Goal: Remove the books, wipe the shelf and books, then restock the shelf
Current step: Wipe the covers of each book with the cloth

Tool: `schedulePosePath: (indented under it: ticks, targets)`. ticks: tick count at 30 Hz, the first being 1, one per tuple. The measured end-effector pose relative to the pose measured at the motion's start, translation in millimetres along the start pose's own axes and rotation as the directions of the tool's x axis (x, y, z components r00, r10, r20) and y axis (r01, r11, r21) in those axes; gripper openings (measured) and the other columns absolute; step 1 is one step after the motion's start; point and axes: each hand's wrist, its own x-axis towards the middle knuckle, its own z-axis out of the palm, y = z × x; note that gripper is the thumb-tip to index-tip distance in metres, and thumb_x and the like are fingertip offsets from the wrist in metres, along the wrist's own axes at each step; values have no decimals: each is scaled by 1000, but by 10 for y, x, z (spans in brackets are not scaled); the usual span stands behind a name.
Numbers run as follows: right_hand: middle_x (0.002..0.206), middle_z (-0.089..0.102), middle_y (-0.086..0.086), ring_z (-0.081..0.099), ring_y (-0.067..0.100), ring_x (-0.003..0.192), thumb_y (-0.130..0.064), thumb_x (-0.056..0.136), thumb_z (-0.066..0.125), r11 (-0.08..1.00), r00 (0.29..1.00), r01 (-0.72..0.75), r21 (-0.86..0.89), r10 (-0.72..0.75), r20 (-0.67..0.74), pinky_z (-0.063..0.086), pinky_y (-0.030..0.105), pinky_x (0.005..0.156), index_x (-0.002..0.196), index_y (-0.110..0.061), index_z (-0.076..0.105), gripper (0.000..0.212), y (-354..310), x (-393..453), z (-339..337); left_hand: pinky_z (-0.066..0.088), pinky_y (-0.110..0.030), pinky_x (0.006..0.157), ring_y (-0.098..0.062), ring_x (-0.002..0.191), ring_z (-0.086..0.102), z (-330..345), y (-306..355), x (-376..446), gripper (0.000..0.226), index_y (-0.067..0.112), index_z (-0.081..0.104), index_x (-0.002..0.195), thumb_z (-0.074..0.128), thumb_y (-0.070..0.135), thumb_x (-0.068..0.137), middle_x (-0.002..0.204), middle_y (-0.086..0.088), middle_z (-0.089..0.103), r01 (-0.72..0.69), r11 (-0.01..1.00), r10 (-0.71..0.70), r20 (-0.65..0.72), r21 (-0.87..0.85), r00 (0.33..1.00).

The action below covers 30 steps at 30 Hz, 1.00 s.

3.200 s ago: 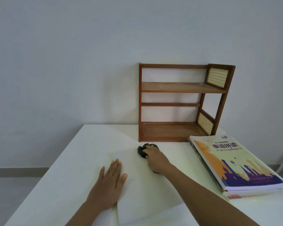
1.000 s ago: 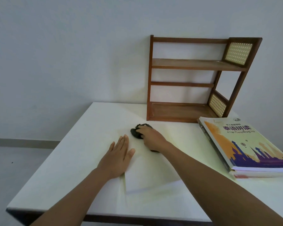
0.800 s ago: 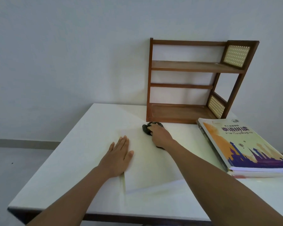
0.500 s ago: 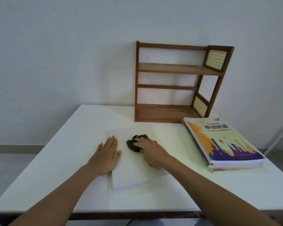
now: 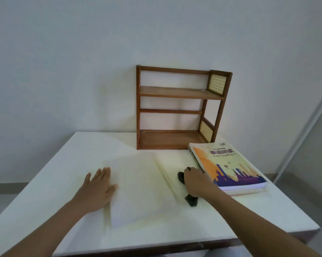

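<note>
A white book [image 5: 138, 186] lies flat on the white table [image 5: 45, 201] in front of me. My left hand [image 5: 96, 190] rests flat on its left edge, fingers straight. My right hand [image 5: 196, 181] presses a dark cloth [image 5: 191, 200] against the book's right edge; the cloth shows beyond the fingertips and under the wrist. The brown wooden shelf [image 5: 180, 93] stands bare at the back against the wall. A stack of books [image 5: 228, 166] with an orange and purple cover on top lies at the right.
The table's front edge [image 5: 156, 245] runs just below my forearms. A white wall is behind the shelf. A pale upright frame [image 5: 308, 115] rises at the far right beyond the table.
My right hand has slid the cloth from the book's top middle to its right edge, close to the stack. The left hand stays on the book's left side. The camera view shifted.
</note>
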Motion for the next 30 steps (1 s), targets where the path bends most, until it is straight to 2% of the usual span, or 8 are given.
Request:
schedulePosePath:
  ticks: [2,5,8,11,14,23,26,30]
  targets:
    - [134,45,15,43,30,124,-16,95,47,992,1000,29,122,-29,-5,39,41,106,135,-6,38,42,-37,-17,-28,-5,-39,119,-18,148,4,-73,-48,-146,59,13,-1,153,24,27,101,158,-4,18,-46,999,46,-23,1,999]
    - [147,35,11,34,27,136,-29,100,42,923,989,142,358,-146,-16,32,38,111,144,-8,30,50,-279,-98,-63,-11,-30,116,-7,147,-5,-48,-146,-330,65,31,2,151,31,14,96,158,13,4,-220,975,220,-6,31,975]
    - [143,42,10,45,27,127,-41,99,42,887,989,9,461,-76,127,42,35,103,144,-8,30,57,-517,-84,10,-11,-21,114,6,142,-7,15,-233,-368,57,47,10,145,38,27,99,154,24,-2,-362,932,362,28,-8,932]
    - [139,46,12,49,27,122,-41,96,47,835,977,-115,538,-2,212,47,34,96,144,-6,28,62,-637,18,-27,8,-22,114,5,134,34,-12,-291,-373,52,48,23,142,39,42,93,147,22,36,-431,897,438,-66,95,897]
    - [132,49,12,53,25,114,-26,95,51,743,965,-217,633,64,256,47,28,81,136,-3,35,50,-684,121,-137,12,-30,112,-4,117,58,36,-382,-298,45,32,51,134,21,38,101,132,12,59,-465,854,477,10,234,879]
    - [97,58,13,58,23,79,-16,90,55,696,940,-248,673,5,341,52,29,68,93,-6,53,11,-640,289,-294,11,-30,117,-1,115,58,44,-229,-256,54,24,55,133,13,40,103,123,19,62,-498,846,529,-174,192,831]
    - [91,61,5,61,19,82,-11,90,58,537,921,-330,776,1,391,55,30,73,84,-13,54,8,-594,288,-268,7,-25,117,-1,119,51,-55,-97,-260,52,25,59,129,20,14,96,115,14,67,-457,879,477,-294,139,828]
    - [107,66,12,64,22,88,-8,90,62,282,899,-397,873,-71,432,56,37,86,96,-9,60,6,-448,291,-364,-4,-11,114,9,137,18,-155,-410,-230,105,57,32,137,36,-15,61,137,18,51,-389,920,347,-377,-38,859]
